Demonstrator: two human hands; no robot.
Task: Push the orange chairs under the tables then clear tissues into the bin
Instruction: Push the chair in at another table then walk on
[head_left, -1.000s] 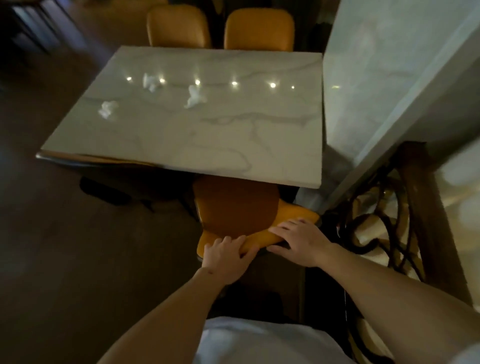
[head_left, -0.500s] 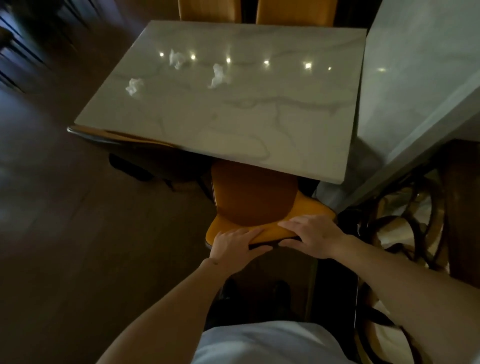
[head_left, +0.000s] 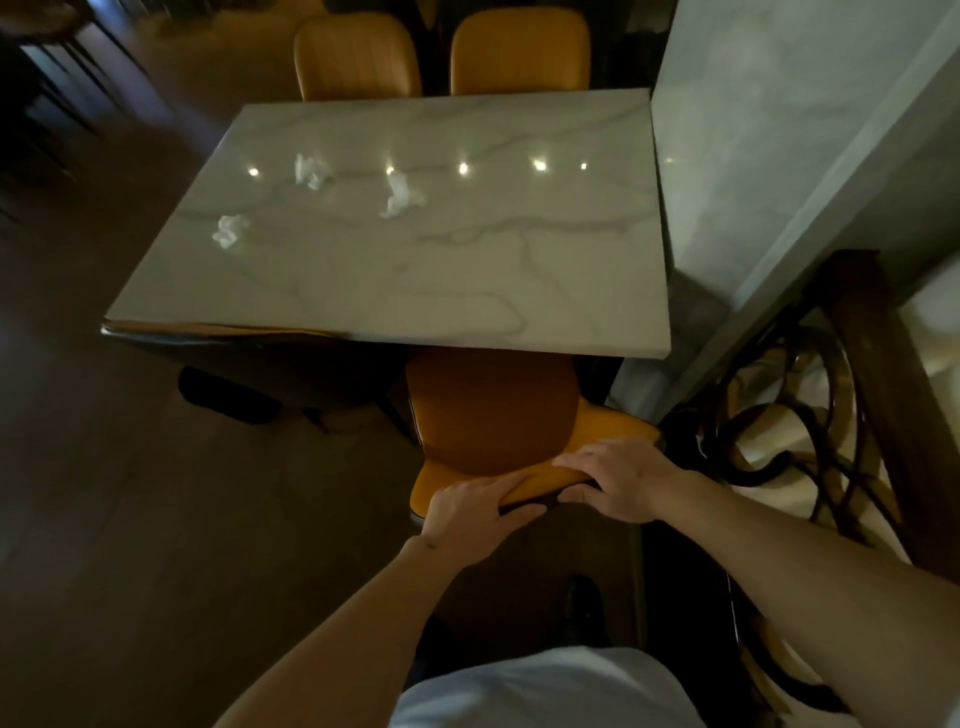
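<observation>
We grip the chair (head_left: 493, 415) backrest with our left hand (head_left: 475, 506) and right hand (head_left: 621, 480), its seat partly under the table (head_left: 467, 291). Two far chairs (head_left: 358, 57) look tucked. Three tissues (head_left: 400, 195) remain on top; no bin in view.
</observation>
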